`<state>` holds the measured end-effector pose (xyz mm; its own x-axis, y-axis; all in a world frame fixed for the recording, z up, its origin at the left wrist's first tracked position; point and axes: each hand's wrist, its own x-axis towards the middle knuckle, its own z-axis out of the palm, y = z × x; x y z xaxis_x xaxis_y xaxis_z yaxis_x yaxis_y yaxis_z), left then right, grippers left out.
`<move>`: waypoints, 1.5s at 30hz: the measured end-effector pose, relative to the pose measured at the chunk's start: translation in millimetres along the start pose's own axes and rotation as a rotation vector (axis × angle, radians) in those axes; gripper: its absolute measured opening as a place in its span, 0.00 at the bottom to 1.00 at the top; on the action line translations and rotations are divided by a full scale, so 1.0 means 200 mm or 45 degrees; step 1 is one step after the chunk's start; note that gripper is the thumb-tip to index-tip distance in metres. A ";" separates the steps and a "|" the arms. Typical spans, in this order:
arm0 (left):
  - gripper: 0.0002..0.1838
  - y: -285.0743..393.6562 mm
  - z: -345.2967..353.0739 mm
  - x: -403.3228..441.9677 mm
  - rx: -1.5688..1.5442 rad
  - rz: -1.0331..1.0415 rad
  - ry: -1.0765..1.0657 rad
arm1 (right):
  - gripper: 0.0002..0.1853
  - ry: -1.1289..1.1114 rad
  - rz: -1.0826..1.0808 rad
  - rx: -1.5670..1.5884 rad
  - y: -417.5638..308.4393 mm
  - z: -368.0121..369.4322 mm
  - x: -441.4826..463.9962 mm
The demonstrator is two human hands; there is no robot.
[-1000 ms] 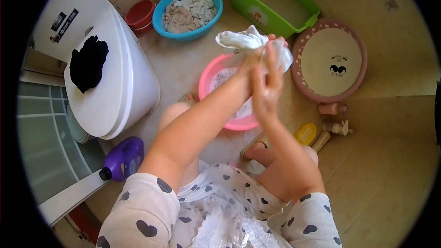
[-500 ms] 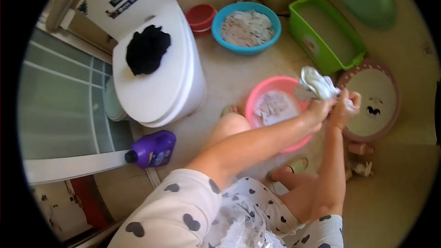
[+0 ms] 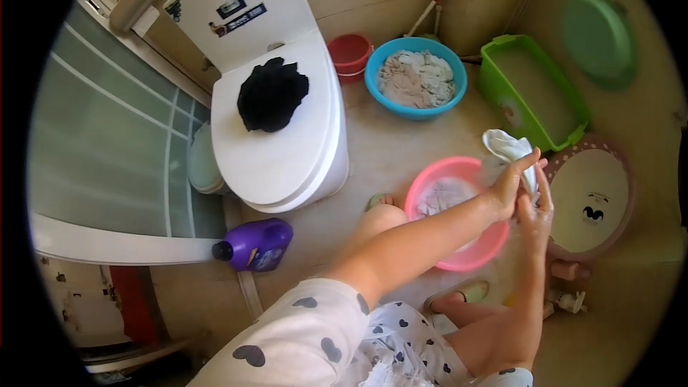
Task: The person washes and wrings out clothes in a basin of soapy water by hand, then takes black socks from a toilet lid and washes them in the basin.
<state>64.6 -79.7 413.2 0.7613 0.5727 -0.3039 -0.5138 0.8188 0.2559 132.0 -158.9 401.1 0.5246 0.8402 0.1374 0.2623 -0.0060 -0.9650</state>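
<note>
Over the right side of a pink basin (image 3: pixel 493 252), both hands hold a small wet white cloth (image 3: pixel 506 145). My left hand (image 3: pixel 510 188) is closed around its lower part, thumb side up. Pressed against it from the right, my right hand (image 3: pixel 534 213) also grips the cloth, and wet suds show on its fingers. One end of the cloth sticks out beyond the hands. In the pink basin lies pale fabric (image 3: pixel 443 195) in whitish water, partly hidden by my left forearm.
A blue basin (image 3: pixel 416 112) of laundry, a red bucket (image 3: pixel 349 57) and a green tub (image 3: pixel 527 111) of cloudy water stand behind. A dotted basin (image 3: pixel 573 226) is at right. Black cloth (image 3: pixel 272 94) lies on the toilet lid (image 3: pixel 265 165); a purple bottle (image 3: pixel 258 244) stands left.
The view has shifted, so the room appears lower and further right. My hands have changed their hold on the white cloth; the fingers are now straighter and closer together.
</note>
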 end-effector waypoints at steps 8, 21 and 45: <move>0.13 0.04 -0.18 0.18 0.144 -0.064 0.059 | 0.13 -0.019 -0.650 -0.570 -0.31 0.10 -0.16; 0.15 -0.09 -0.29 0.15 0.205 -0.213 0.146 | 0.12 0.245 -0.443 -0.843 -0.10 0.11 -0.09; 0.14 -0.03 -0.05 0.01 0.256 -0.100 -0.229 | 0.33 -0.314 0.230 0.455 0.01 -0.25 0.06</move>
<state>64.3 -83.2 402.2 0.8630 0.4770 -0.1665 -0.3755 0.8260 0.4204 179.6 -176.0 413.0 0.3164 0.9470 -0.0550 -0.1332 -0.0131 -0.9910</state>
